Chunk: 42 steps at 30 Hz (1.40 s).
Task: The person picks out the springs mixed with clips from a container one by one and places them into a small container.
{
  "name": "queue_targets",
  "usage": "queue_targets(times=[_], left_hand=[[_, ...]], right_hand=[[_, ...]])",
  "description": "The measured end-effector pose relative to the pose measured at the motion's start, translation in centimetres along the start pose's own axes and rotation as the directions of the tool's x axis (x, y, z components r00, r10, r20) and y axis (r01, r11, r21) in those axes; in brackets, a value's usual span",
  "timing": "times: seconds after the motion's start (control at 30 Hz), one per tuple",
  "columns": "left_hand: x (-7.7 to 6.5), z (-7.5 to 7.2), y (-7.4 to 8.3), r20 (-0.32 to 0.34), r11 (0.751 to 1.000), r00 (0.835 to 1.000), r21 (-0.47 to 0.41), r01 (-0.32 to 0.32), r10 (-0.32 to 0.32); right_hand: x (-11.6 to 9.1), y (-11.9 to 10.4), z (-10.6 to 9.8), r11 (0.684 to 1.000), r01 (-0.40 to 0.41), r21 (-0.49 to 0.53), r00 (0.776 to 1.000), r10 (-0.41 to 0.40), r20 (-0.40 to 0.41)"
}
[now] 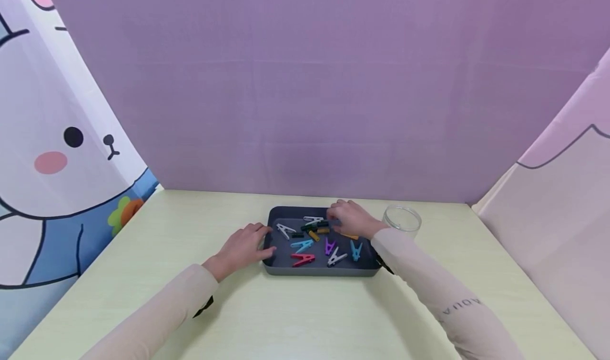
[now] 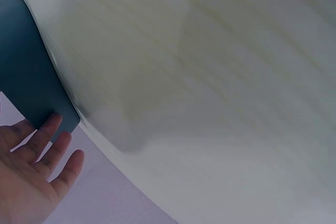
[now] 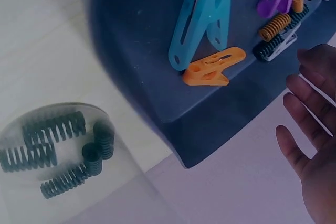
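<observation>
A dark grey tray holds plastic clips and coil springs. My left hand rests at its left rim, fingers spread; in the left wrist view fingertips touch the tray wall. Over the back right of the tray, my right hand reaches down beside dark springs. The right wrist view shows its fingers loosely bent near a dark spring, a yellow-brown spring and a white clip, with nothing visible between them. Nearer lie a blue clip and an orange clip.
Right of the tray stands a clear round jar, with several dark springs inside. Toward the tray's front lie a red clip, a purple clip and a white clip. Behind the pale table hangs a purple cloth.
</observation>
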<state>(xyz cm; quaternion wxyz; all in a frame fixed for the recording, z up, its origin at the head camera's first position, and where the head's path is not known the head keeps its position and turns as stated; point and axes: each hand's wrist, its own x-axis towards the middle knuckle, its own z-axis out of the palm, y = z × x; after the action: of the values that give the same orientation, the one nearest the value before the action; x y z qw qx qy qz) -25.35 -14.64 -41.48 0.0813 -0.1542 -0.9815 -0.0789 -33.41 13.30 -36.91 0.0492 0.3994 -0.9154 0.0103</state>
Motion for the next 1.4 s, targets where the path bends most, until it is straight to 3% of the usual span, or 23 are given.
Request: queue_targets(times=[0.2, 0.63, 1.4], left_hand=[[0.0, 0.1, 0.0, -0.004, 1.0, 1.0, 0.0, -0.003, 0.003], [-0.1, 0.0, 0.2, -0.004, 1.0, 1.0, -0.012, -0.004, 0.004], [0.2, 0.0, 0.2, 0.004, 1.0, 1.0, 0.001, -0.004, 0.004]], right_hand=[[0.7, 0.0, 0.5, 1.0, -0.021, 0.002, 0.998, 0.02, 0.066], [1.5, 0.2, 1.7, 1.0, -0.001, -0.022, 0.994, 0.003, 0.114], [2.2, 0.2, 2.6, 0.999, 0.017, -0.045, 0.992, -0.011, 0.125]])
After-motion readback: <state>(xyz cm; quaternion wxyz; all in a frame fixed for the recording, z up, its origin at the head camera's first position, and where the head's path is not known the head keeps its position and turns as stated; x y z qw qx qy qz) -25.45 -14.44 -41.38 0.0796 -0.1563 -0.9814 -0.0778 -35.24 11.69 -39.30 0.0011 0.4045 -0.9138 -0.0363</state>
